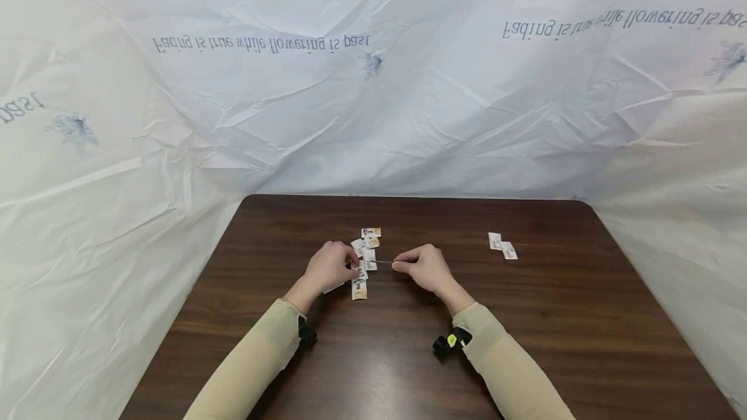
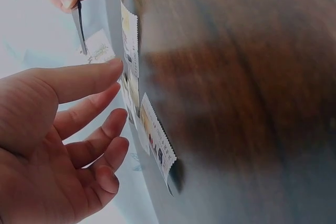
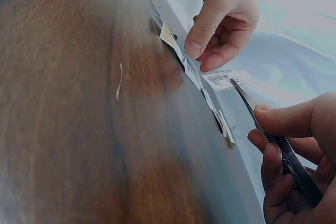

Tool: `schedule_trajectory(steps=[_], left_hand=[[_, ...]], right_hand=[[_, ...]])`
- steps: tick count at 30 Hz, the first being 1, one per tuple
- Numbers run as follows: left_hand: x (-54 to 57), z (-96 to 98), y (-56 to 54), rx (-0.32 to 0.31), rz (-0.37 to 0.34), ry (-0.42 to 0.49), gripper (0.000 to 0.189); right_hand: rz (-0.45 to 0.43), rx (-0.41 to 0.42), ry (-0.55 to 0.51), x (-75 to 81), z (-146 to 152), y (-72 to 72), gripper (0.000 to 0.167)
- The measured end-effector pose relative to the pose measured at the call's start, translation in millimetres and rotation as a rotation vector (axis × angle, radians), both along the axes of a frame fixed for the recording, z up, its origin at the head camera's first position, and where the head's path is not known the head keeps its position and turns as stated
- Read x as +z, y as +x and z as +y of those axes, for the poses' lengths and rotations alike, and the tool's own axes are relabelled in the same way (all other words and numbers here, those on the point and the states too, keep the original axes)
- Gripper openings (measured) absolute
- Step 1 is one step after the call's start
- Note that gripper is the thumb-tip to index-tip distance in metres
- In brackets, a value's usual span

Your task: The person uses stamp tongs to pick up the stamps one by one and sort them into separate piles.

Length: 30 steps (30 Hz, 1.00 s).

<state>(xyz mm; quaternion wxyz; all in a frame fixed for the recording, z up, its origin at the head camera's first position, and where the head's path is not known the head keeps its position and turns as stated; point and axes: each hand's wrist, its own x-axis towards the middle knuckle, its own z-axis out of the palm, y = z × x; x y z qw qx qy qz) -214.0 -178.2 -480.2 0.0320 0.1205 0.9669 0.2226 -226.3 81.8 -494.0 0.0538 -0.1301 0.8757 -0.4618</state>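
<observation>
My right hand (image 1: 428, 268) grips a pair of dark metal tweezers (image 3: 299, 174) between thumb and fingers. At the tweezers' tips is a small white postage stamp (image 3: 218, 81) with dark print, overlapping the row of stamps in the right wrist view. My left hand (image 1: 331, 264) hovers beside that row, thumb and fingers apart with nothing between them in the left wrist view. Several stamps with perforated edges lie in an uneven, overlapping line, the nearest stamp (image 1: 359, 290) showing yellow and dark print. Some of them curl up from the table. The left hand partly hides the line.
Two more stamps (image 1: 502, 246) lie corner to corner on the right of the dark brown wooden table (image 1: 560, 316). A white stamp's edge (image 1: 334, 288) shows beside the left wrist. Behind the table hangs a pale printed sheet (image 1: 373, 115). Each wrist wears a black camera.
</observation>
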Motion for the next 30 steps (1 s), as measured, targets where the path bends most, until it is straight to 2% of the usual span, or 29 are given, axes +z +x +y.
schedule_trajectory(steps=[10,30], left_hand=[[4.1,1.8,-2.5,0.012,-0.008,-0.027,0.009],[1.6,7.7,-4.3,0.015,-0.031,-0.104,0.009]], right_hand=[[-0.012,-0.020,-0.001,0.4,7,-1.1,0.008],[-0.017,-0.031,-0.013,-2.8,17,1.0,0.007]])
